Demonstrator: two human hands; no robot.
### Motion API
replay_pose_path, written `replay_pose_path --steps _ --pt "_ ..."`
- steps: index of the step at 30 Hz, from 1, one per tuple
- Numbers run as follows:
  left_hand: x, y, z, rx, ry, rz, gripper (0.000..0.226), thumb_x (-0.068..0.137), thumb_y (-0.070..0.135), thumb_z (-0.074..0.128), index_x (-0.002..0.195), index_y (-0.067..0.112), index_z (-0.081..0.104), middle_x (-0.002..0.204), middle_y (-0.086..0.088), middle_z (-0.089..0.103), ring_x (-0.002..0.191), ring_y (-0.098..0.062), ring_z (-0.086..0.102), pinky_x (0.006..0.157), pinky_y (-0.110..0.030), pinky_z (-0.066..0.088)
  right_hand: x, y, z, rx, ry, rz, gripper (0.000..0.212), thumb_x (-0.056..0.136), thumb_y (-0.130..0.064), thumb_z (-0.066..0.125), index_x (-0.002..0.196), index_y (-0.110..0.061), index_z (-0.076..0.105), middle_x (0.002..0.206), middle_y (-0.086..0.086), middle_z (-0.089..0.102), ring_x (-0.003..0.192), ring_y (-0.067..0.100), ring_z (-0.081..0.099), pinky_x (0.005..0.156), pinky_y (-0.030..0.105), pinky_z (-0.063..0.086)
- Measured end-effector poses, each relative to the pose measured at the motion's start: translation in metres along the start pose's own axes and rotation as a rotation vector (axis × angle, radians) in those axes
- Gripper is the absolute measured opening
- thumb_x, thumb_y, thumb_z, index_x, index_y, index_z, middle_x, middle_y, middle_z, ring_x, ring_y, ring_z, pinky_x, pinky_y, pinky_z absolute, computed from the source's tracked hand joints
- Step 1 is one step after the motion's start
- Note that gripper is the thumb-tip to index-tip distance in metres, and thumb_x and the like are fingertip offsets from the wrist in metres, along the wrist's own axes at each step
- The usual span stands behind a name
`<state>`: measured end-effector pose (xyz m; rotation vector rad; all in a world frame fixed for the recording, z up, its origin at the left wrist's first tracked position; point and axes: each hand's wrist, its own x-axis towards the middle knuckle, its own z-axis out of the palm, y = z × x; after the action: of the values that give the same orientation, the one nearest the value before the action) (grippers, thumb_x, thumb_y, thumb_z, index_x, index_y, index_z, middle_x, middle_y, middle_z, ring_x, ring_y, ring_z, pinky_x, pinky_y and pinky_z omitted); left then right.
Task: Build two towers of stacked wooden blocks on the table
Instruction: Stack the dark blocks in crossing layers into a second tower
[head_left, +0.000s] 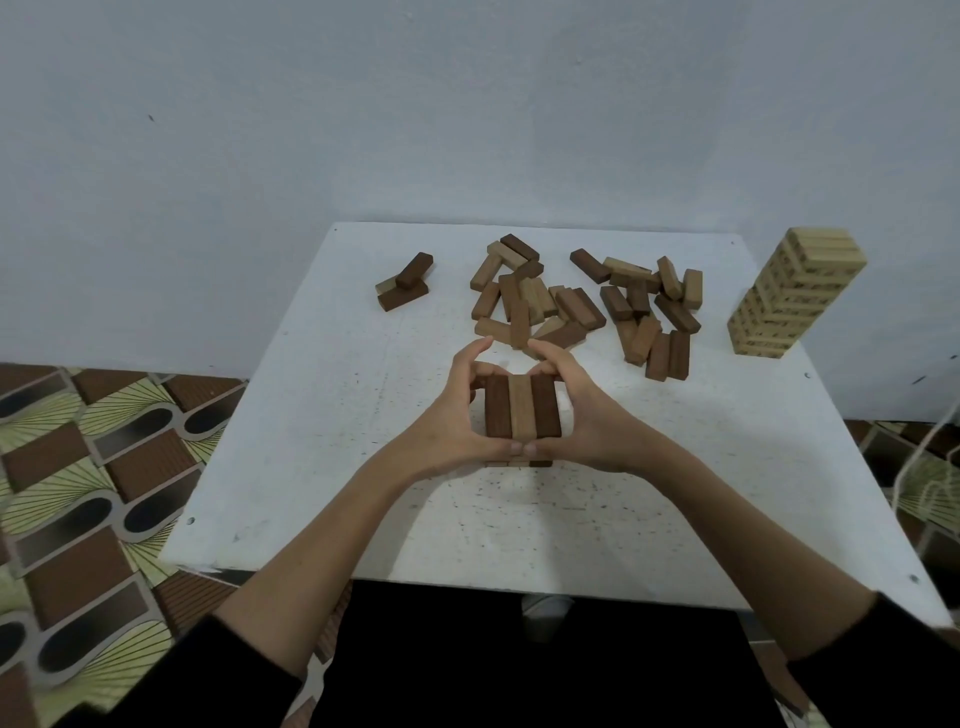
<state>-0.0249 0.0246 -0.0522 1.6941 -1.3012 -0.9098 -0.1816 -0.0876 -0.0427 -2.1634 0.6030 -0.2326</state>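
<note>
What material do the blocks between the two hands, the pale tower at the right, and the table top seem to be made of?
Blocks between the hands: wood, two dark brown and one light tan, matte, with faint grain.
Pale tower: probably light unstained wood; the dark marks on its sides are too small to read.
Table top: a board, painted or laminated white; specks and scuffs show, so the core material is unclear.

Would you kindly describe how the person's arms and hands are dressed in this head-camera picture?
Both hands are bare: the left hand and the right hand show no gloves, rings or watch. The forearms are uncovered, with black sleeves pushed back towards the elbows: the left sleeve and the right sleeve. No markings show on the fabric.
</note>
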Motion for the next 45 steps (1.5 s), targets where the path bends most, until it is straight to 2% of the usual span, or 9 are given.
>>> replay_pose_path --steps 5,8,10,13,18,23,32,38,45 --pt "-0.003 0.005 -0.007 -0.012 -0.054 -0.008 0.109 0.061 0.047 0.078 0.144 0.036 0.009 0.136 0.011 0.039 0.129 -0.003 0.035 0.103 -0.016 0.026 -0.002 -0.007 -0.010 0.042 -0.065 0.012 0.108 0.068 -0.035 0.082 0.147 -0.023 0.010 0.136 -0.001 0.038 0.127 0.011 0.034 0.104 0.028 0.033" --pt "-0.004 0.013 -0.021 -0.085 -0.011 -0.019 0.067 0.085 0.058 0.055 0.140 0.031 0.027 0.139 0.015 0.039 0.128 0.001 0.035 0.107 -0.018 0.029 0.000 -0.013 -0.027 0.136 0.032 0.038 0.076 0.084 -0.040 0.063 0.146 -0.022 0.022 0.134 -0.005 0.043 0.122 0.004 0.040 0.097 0.015 0.035" --pt "0.005 0.014 -0.030 -0.043 0.096 -0.029 0.045 0.094 0.049 0.041 0.133 0.027 0.042 0.135 0.014 0.043 0.123 0.001 0.039 0.101 -0.016 0.033 0.010 -0.012 -0.038 0.076 0.177 0.036 0.049 0.094 -0.027 0.054 0.139 -0.019 0.038 0.124 -0.005 0.051 0.112 0.003 0.047 0.097 0.019 0.041" --pt "0.032 0.012 -0.035 0.147 0.152 0.041 0.019 0.099 0.026 0.046 0.117 0.028 0.050 0.124 0.011 0.049 0.112 0.000 0.043 0.098 -0.016 0.034 0.039 -0.007 -0.048 -0.125 0.201 0.024 0.033 0.096 -0.011 0.048 0.128 -0.016 0.053 0.118 0.000 0.052 0.101 0.006 0.051 0.089 0.020 0.040" --pt "0.078 -0.004 -0.029 0.522 -0.043 0.103 0.041 0.094 0.017 0.055 0.134 0.012 0.048 0.141 -0.006 0.044 0.129 -0.018 0.035 0.107 -0.029 0.025 0.082 -0.001 -0.041 -0.411 -0.019 0.000 0.036 0.095 0.000 0.038 0.121 -0.010 0.060 0.125 0.008 0.051 0.120 0.020 0.042 0.086 0.012 0.024" --pt "0.081 -0.021 -0.028 0.731 0.004 0.156 0.051 0.093 0.022 0.056 0.141 0.014 0.041 0.147 -0.002 0.035 0.135 -0.019 0.027 0.109 -0.028 0.024 0.098 0.004 -0.035 -0.483 -0.056 0.004 0.033 0.097 -0.005 0.040 0.123 -0.007 0.060 0.129 0.011 0.048 0.115 0.021 0.046 0.086 0.010 0.026" --pt "0.053 -0.043 -0.048 0.627 0.163 0.289 0.029 0.087 0.001 0.053 0.116 0.006 0.057 0.122 -0.009 0.054 0.113 -0.022 0.047 0.094 -0.030 0.043 0.109 -0.006 -0.022 -0.430 -0.160 -0.015 0.027 0.095 -0.003 0.044 0.109 -0.005 0.068 0.123 0.006 0.053 0.115 0.019 0.050 0.093 0.021 0.037" --pt "0.039 -0.061 -0.050 0.695 0.220 0.242 0.045 0.092 0.010 0.052 0.136 0.019 0.048 0.136 -0.005 0.042 0.123 -0.022 0.035 0.102 -0.029 0.034 0.122 -0.018 -0.013 -0.268 -0.156 0.015 0.034 0.095 0.002 0.039 0.117 -0.009 0.061 0.124 0.005 0.057 0.115 0.016 0.052 0.096 0.024 0.041" --pt "0.036 -0.067 -0.052 0.605 0.320 0.161 0.035 0.095 0.017 0.052 0.130 0.015 0.054 0.136 -0.006 0.039 0.122 -0.020 0.035 0.104 -0.028 0.036 0.147 -0.013 -0.009 -0.487 -0.166 0.143 0.041 0.093 0.003 0.035 0.128 -0.011 0.050 0.125 0.012 0.045 0.108 0.027 0.048 0.089 0.031 0.041"
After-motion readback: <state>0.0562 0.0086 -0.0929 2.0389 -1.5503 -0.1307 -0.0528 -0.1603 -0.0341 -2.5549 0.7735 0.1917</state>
